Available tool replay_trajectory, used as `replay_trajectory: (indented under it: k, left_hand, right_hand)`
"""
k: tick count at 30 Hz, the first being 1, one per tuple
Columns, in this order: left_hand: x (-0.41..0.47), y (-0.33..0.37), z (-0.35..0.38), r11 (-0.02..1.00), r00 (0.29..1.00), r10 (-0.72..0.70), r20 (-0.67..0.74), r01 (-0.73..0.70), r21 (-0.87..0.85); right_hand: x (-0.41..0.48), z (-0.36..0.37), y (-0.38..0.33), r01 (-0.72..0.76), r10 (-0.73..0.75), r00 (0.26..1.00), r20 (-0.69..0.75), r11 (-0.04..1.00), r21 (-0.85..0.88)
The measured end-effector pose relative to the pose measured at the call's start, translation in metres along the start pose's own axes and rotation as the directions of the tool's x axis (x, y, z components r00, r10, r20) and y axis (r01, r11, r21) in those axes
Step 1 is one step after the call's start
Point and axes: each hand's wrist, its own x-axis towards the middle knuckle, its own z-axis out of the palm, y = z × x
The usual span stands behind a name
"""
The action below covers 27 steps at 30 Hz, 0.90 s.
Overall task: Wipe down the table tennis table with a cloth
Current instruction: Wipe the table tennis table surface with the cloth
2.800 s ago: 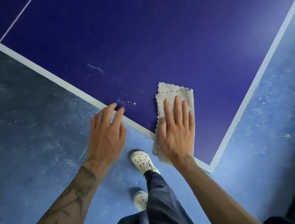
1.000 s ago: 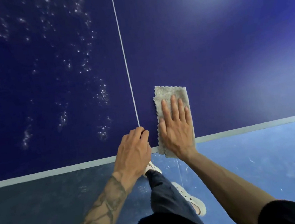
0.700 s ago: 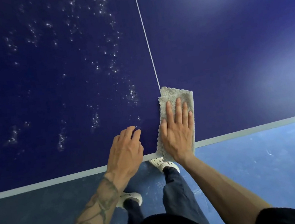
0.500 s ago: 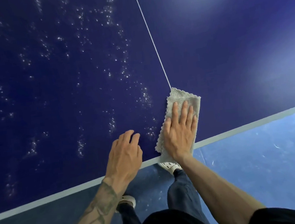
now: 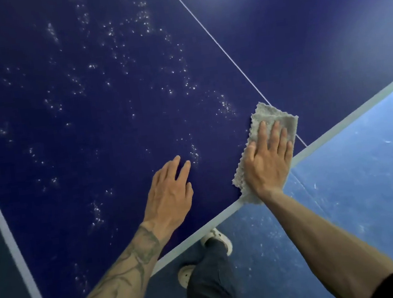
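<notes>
Since half a second ago the view has swung. The dark blue bench (image 5: 90,142) now fills the upper left, its near edge stripe (image 5: 350,120) climbs steeply to the right, and a side stripe (image 5: 0,210) has come into sight far to the left of the hands. The pale blue floor (image 5: 368,189) shows past the near edge, right of the right hand. The tattooed forearm (image 5: 122,281) has reached further in, so the left hand (image 5: 169,196) now lies wholly over the bench, where before its wrist sat at the edge stripe. The right hand (image 5: 266,165) has slid leftwards with the cloth (image 5: 270,117). A second ago the cloth lay just right of the thin centre line (image 5: 214,40); now it lies across that line, which vanishes under its far edge and reappears just right of the little finger.

The grey cloth, folded to a rectangle, is under the right hand. Its far end sticks out past the fingertips and its near end reaches over the edge stripe by the wrist. The right hand presses it flat, fingers straight and close together. The left hand is just left of the cloth and apart from it, palm down, fingers straight and slightly spread, holding nothing; whether it touches the bench I cannot tell. A dark trouser leg (image 5: 212,283) and two white shoes (image 5: 217,238) show on the floor below the hands. White specks (image 5: 142,21) dot the bench ahead and left of the left hand.
</notes>
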Motion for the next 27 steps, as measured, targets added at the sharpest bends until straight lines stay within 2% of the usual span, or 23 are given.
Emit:
replay_trajectory:
  k: [7, 14, 16, 19, 20, 24, 25, 27]
  left_hand:
    - [0.026, -0.046, 0.0, 0.971, 0.976, 0.217, -0.029, -0.213, 0.107]
    - [0.051, -0.089, -0.001, 0.883, 0.892, 0.449, -0.047, -0.435, 0.178]
    - [0.053, -0.104, -0.004, 0.867, 0.877, 0.477, -0.052, -0.461, 0.188]
    - [0.059, -0.128, -0.01, 0.838, 0.853, 0.519, -0.051, -0.495, 0.23]
    - [0.061, -0.134, -0.012, 0.831, 0.849, 0.526, -0.054, -0.5, 0.244]
    - [0.076, -0.15, -0.018, 0.793, 0.82, 0.57, -0.049, -0.534, 0.294]
    - [0.081, -0.153, -0.019, 0.79, 0.816, 0.575, -0.054, -0.537, 0.296]
    - [0.093, -0.158, -0.02, 0.781, 0.807, 0.588, -0.053, -0.55, 0.295]
  right_hand:
    - [0.0, -0.001, -0.005, -0.048, 0.049, 0.999, -0.018, 0.998, 0.031]
    - [-0.003, -0.003, -0.011, -0.061, 0.061, 0.998, -0.025, 0.998, -0.001]
    - [-0.001, -0.002, -0.018, -0.118, 0.118, 0.993, -0.021, 0.993, 0.007]
    - [0.001, 0.002, -0.052, -0.307, 0.31, 0.95, -0.049, 0.95, 0.054]
    - [-0.002, 0.005, -0.067, -0.33, 0.333, 0.941, -0.053, 0.942, 0.064]
    - [-0.042, 0.015, -0.084, -0.135, 0.136, 0.99, -0.032, 0.99, 0.029]
    - [-0.05, 0.014, -0.075, -0.13, 0.131, 0.991, -0.03, 0.991, 0.024]
    - [-0.05, 0.012, -0.056, -0.254, 0.256, 0.966, -0.043, 0.966, 0.041]
